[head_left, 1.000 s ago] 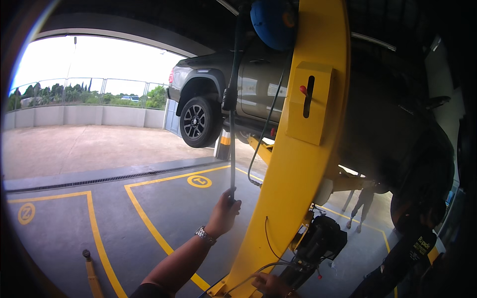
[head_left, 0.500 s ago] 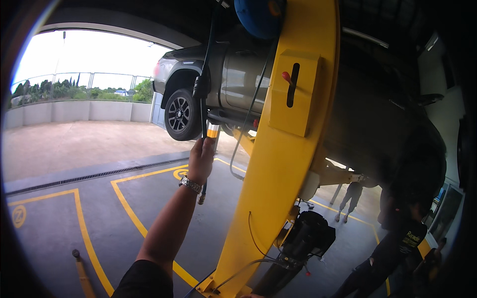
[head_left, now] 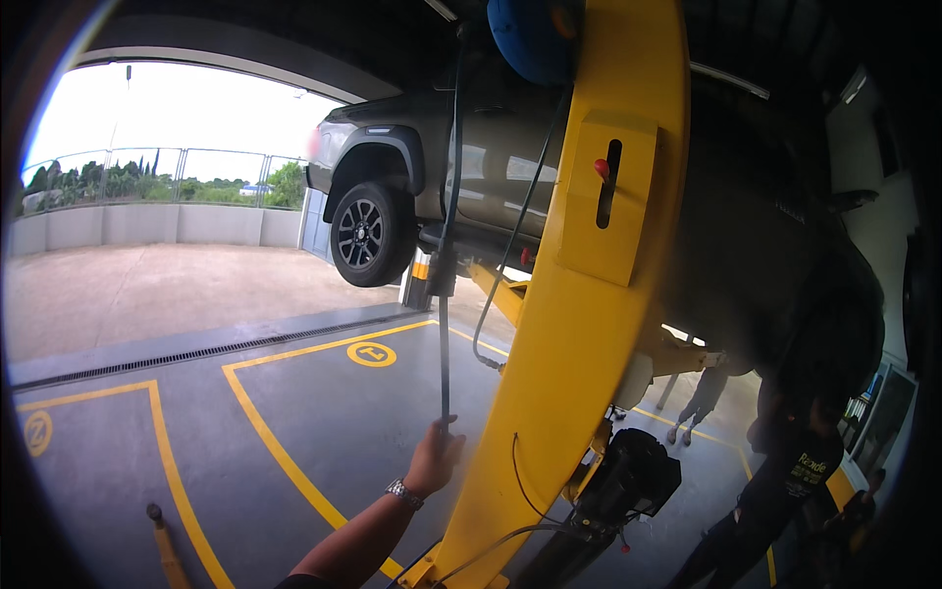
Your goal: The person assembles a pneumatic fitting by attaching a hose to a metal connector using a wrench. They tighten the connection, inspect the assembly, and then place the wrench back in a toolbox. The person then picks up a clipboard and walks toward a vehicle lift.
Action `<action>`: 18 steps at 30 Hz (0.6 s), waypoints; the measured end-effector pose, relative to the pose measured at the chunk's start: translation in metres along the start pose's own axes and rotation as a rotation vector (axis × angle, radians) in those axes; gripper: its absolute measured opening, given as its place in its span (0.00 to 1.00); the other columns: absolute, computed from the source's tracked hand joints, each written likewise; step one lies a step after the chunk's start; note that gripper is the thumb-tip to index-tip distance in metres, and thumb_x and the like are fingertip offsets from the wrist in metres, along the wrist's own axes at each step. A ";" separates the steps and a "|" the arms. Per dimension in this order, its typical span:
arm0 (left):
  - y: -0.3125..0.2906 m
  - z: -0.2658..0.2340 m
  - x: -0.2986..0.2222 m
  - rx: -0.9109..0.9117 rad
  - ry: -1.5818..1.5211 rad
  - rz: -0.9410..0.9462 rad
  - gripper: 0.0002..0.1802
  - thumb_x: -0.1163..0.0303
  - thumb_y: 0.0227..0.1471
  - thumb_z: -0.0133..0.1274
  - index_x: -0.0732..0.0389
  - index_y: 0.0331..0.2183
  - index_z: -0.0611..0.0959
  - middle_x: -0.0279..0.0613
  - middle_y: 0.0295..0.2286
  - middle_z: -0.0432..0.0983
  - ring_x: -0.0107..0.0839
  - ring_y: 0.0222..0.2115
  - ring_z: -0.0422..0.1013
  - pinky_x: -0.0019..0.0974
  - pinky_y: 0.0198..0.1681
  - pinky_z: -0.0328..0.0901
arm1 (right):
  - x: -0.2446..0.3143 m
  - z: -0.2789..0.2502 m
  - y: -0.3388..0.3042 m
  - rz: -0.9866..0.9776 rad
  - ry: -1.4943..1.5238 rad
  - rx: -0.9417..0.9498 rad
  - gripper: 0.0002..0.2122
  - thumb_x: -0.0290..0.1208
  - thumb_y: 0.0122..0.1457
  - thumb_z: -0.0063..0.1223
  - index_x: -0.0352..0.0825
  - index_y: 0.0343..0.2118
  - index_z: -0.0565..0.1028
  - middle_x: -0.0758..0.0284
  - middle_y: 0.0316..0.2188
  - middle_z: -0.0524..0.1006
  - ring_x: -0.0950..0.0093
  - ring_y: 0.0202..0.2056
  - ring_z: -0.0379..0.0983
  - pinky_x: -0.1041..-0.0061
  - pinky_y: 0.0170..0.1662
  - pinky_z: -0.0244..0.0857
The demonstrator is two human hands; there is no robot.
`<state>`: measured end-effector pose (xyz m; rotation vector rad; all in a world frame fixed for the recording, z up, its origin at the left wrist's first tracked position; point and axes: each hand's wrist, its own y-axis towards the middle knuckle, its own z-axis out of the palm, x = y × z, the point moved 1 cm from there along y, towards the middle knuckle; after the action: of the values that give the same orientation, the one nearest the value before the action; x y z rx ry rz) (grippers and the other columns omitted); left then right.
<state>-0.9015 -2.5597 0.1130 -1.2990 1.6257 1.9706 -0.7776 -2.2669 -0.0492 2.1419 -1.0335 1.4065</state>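
Observation:
My left hand (head_left: pixel 435 459), with a metal-band watch (head_left: pixel 403 494) on its wrist, is closed around a dark air hose (head_left: pixel 444 363) that hangs from above. A black sleeve-like stopper (head_left: pixel 442 274) sits on the hose above my grip. The hose's lower end is hidden by my hand and arm. Just right of the hand rises a yellow lift post (head_left: pixel 579 324) with a red-knobbed lever (head_left: pixel 601 171) in a slot. A blue rounded reel-like housing (head_left: pixel 531 39) is at the top. My right hand is out of view.
A dark pickup truck (head_left: pixel 481 177) is raised on the lift, its wheel (head_left: pixel 371 234) off the floor. A black motor (head_left: pixel 628 476) is fixed low on the post. A person in black (head_left: pixel 785 481) stands at right. A yellow bar (head_left: pixel 169 550) is at lower left.
My left hand has moved down and slightly right with the hose, and the stopper hangs lower. The brass-coloured hose end seen before is hidden now. The view has shifted a little.

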 end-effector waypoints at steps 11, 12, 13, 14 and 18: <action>0.079 -0.095 -0.077 -0.083 -0.047 0.309 0.08 0.73 0.59 0.48 0.62 0.40 0.78 0.38 0.20 0.75 0.28 0.19 0.73 0.32 0.25 0.68 | 0.031 0.039 0.040 -0.015 -0.002 0.025 0.16 0.39 0.61 0.52 0.35 0.47 0.75 0.64 0.36 0.79 0.72 0.36 0.75 0.70 0.41 0.70; 0.074 -0.094 -0.080 -0.038 -0.031 0.272 0.08 0.73 0.59 0.48 0.62 0.40 0.78 0.39 0.20 0.75 0.28 0.20 0.74 0.32 0.26 0.68 | 0.030 0.045 0.041 -0.011 0.003 0.026 0.16 0.39 0.61 0.52 0.35 0.47 0.76 0.64 0.36 0.79 0.72 0.36 0.75 0.70 0.42 0.70; 0.064 -0.084 -0.081 0.013 -0.039 0.234 0.08 0.73 0.58 0.49 0.63 0.40 0.79 0.39 0.21 0.76 0.28 0.20 0.74 0.32 0.26 0.68 | 0.028 0.048 0.041 0.005 -0.012 0.007 0.16 0.39 0.61 0.52 0.35 0.47 0.76 0.64 0.36 0.79 0.72 0.37 0.75 0.70 0.42 0.70; 0.055 -0.074 -0.077 0.068 -0.048 0.193 0.08 0.72 0.58 0.50 0.63 0.39 0.79 0.40 0.22 0.77 0.28 0.21 0.75 0.32 0.26 0.68 | 0.026 0.051 0.039 0.019 -0.023 -0.009 0.16 0.39 0.61 0.52 0.35 0.47 0.76 0.64 0.36 0.79 0.71 0.37 0.75 0.70 0.42 0.70; -0.019 -0.039 -0.001 0.415 0.182 0.242 0.11 0.68 0.57 0.54 0.63 0.40 0.79 0.42 0.24 0.80 0.34 0.25 0.78 0.34 0.30 0.70 | 0.023 0.074 0.040 0.017 0.004 -0.025 0.16 0.39 0.61 0.52 0.36 0.47 0.76 0.63 0.37 0.80 0.70 0.38 0.76 0.69 0.44 0.70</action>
<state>-0.8698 -2.5880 0.1033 -1.1875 2.2245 1.5420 -0.7556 -2.3500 -0.0635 2.1167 -1.0647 1.3976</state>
